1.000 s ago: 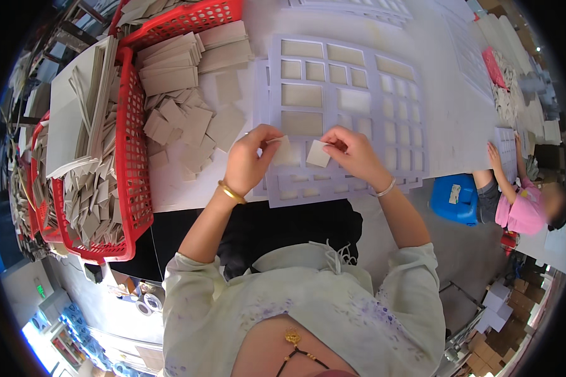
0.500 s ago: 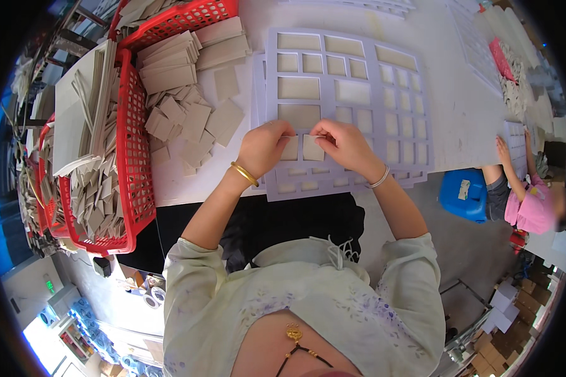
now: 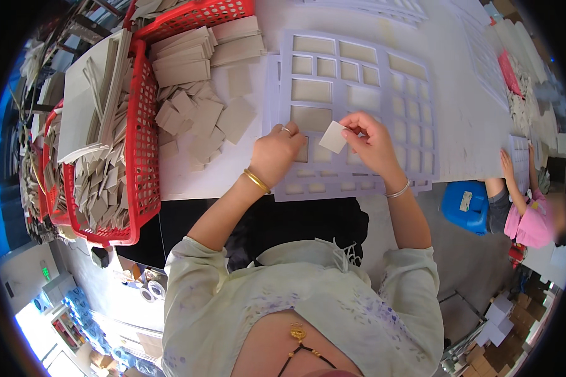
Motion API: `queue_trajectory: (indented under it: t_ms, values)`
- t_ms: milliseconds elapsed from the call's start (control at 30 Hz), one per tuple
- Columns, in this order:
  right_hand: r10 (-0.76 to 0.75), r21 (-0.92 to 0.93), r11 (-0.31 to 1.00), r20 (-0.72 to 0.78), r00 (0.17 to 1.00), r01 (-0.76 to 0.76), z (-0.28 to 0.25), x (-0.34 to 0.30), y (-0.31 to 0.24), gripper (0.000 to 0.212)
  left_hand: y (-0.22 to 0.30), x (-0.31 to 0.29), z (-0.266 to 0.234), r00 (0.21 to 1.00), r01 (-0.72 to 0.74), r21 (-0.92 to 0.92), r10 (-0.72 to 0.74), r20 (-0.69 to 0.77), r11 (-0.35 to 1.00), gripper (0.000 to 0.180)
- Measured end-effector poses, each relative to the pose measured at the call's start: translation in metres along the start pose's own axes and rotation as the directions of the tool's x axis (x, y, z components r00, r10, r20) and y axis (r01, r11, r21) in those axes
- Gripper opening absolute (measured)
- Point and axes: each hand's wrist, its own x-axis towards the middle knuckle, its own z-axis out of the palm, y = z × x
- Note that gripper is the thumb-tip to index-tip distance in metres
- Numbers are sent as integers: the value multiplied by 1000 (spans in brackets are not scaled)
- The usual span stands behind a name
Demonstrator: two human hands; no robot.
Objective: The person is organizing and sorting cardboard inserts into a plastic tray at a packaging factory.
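Observation:
A white panel with rectangular openings (image 3: pixel 338 88) lies on the table in front of me, on top of similar panels. My right hand (image 3: pixel 372 146) pinches a small pale cardboard piece (image 3: pixel 333 137) between thumb and fingers, tilted above the panel's lower openings. My left hand (image 3: pixel 278 152) rests with curled fingers at the panel's lower left opening, where a greyish cardboard piece (image 3: pixel 303 152) shows beside the fingers. Its fingertips are hidden, so I cannot make out what they grip. Another grey piece (image 3: pixel 310 117) fills the larger opening just above.
Loose cardboard pieces (image 3: pixel 201 119) and neater stacks (image 3: pixel 181 58) lie left of the panel. A red plastic basket (image 3: pixel 143 144) full of cardboard stands at the table's left edge. More panels lie at the far side. At right, a person in pink (image 3: pixel 529 221) works near a blue stool (image 3: pixel 464 207).
My right hand has lifted its cardboard piece and tilted it, moving right, away from my left hand. My left hand has turned over, knuckles up, at the lower left opening. The view has shifted slightly.

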Motion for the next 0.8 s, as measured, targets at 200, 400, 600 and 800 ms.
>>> queue_trajectory:
  t_ms: [200, 400, 600, 800]
  values:
    - [-21, 47, 999, -14, 1000, 21, 11, 4, -4, 15, -8, -15, 1, 993, -68, -23, 65, -98, 997, 20]
    - [-54, 124, 991, -7, 998, 55, 26, 14, -24, 16, -26, -40, -25, 938, -164, -88, 128, -322, 983, 18]
    - [-115, 203, 975, 90, 989, 95, 69, 35, -45, 13, -160, -112, -58, 751, 633, 196, -533, -389, 749, 29]
    - [-148, 183, 977, 197, 969, 112, 127, 48, -58, 17, -165, -132, -56, 818, 574, 382, -498, -286, 724, 33]
